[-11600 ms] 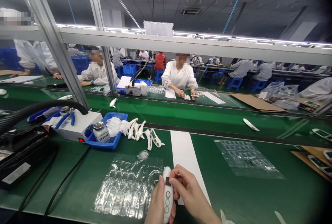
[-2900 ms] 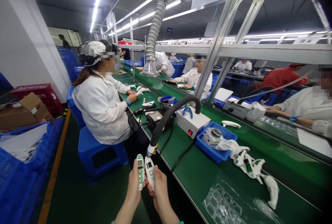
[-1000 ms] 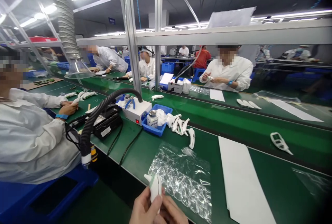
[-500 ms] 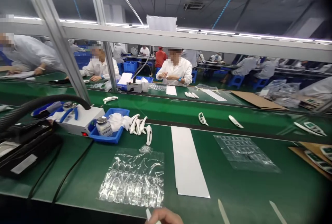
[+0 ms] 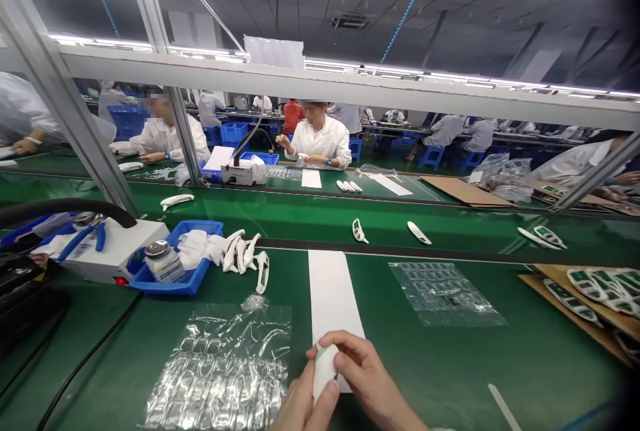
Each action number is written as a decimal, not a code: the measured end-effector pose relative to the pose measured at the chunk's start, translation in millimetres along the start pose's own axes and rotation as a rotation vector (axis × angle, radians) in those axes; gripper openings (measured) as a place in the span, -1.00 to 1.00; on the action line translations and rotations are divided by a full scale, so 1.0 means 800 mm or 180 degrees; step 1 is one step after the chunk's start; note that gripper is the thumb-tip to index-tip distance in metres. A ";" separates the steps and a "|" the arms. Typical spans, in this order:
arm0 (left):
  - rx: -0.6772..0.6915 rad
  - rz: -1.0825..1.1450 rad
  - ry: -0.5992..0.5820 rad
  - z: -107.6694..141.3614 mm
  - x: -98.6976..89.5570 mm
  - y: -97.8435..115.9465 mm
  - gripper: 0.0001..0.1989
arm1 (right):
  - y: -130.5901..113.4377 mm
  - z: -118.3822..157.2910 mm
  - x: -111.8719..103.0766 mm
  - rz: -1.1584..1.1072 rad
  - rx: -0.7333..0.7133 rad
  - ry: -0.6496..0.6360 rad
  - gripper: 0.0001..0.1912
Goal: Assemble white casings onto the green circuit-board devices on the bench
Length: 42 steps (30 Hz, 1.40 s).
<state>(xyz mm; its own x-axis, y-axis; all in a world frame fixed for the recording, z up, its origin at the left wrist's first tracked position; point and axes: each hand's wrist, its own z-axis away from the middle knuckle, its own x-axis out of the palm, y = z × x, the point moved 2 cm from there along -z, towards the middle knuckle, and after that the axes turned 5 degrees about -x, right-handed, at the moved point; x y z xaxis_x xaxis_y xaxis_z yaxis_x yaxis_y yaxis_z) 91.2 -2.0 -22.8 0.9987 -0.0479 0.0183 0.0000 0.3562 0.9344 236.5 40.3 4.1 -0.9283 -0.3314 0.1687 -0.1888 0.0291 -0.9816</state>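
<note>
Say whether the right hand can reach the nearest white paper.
Likely yes: the white paper lies just beyond the right hand, nothing visible between, though that hand holds the white casing.

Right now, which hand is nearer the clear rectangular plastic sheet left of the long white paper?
Left: the left hand is beside the sheet's right edge; the right hand is farther right.

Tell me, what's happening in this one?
A person's left hand and right hand are both on a white casing, held in front of a white paper strip on the green bench. A clear plastic sheet lies to the left of the strip, and more white casings beside a blue tray.
</note>
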 end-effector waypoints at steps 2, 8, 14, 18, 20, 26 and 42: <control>-0.0101 0.0129 -0.0015 -0.014 0.006 0.007 -0.33 | 0.002 -0.025 -0.038 0.0872 -0.0188 0.0000 -0.69; -0.0056 0.0703 -0.0070 -0.070 0.028 0.024 -0.40 | 0.024 -0.091 -0.128 0.2387 -0.0571 0.0227 -0.86; 0.0001 0.0778 0.0099 -0.086 0.034 0.018 -0.45 | 0.042 -0.104 -0.132 0.2550 -0.0436 0.0088 -0.92; 0.0008 0.0721 0.0091 -0.085 0.032 0.015 -0.47 | 0.048 -0.107 -0.127 0.2527 -0.0396 0.0223 -0.91; 0.0033 0.0691 0.0052 -0.085 0.031 0.014 -0.49 | 0.048 -0.105 -0.127 0.2448 -0.0433 0.0334 -0.90; 0.0058 0.0634 -0.0056 -0.078 0.029 0.024 -0.52 | 0.020 -0.088 -0.118 0.1877 -0.0393 0.0632 -0.78; -0.0513 0.1538 -0.0206 -0.038 0.004 0.041 -0.35 | -0.034 -0.056 0.033 0.1272 -0.0265 -0.0187 -0.85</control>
<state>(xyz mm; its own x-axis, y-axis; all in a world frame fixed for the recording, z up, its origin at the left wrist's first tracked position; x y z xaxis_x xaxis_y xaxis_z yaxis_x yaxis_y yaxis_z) 96.2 37.7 -2.7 0.8814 0.1019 0.4612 -0.4477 0.4911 0.7473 203.0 73.3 39.1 -0.9144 -0.3317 -0.2322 0.1554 0.2420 -0.9578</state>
